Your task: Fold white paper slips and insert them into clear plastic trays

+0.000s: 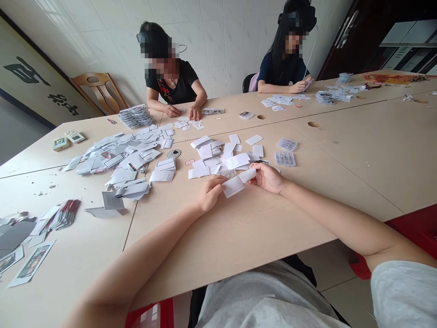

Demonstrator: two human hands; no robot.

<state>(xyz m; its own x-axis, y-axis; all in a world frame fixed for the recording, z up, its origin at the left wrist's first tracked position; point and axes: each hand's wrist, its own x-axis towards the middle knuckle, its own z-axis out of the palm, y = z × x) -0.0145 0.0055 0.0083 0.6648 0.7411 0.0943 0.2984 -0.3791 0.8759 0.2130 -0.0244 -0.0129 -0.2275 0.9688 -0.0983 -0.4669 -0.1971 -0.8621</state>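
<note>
A white folded card [234, 186] is held just above the near part of the table. My left hand [212, 195] pinches its left end between thumb and fingers. At its right end, my right hand [268, 177] grips the raised flap, which curls up along a crease. Beneath and beyond the hands lies a loose pile of white cards [211, 157]. Part of a clear plastic pack [227, 173] shows behind the card, mostly hidden. Two clear packs of small dark items, one nearer [285, 158] and one farther [287, 144], lie right of the pile.
A large heap of white cards [129, 148] spreads to the left, with a tape roll [174, 154] beside it. Stacked clear packs [135, 116] stand behind. Across the table [341, 173] two people handle cards and packs. Printed cards [32, 264] lie at the near left.
</note>
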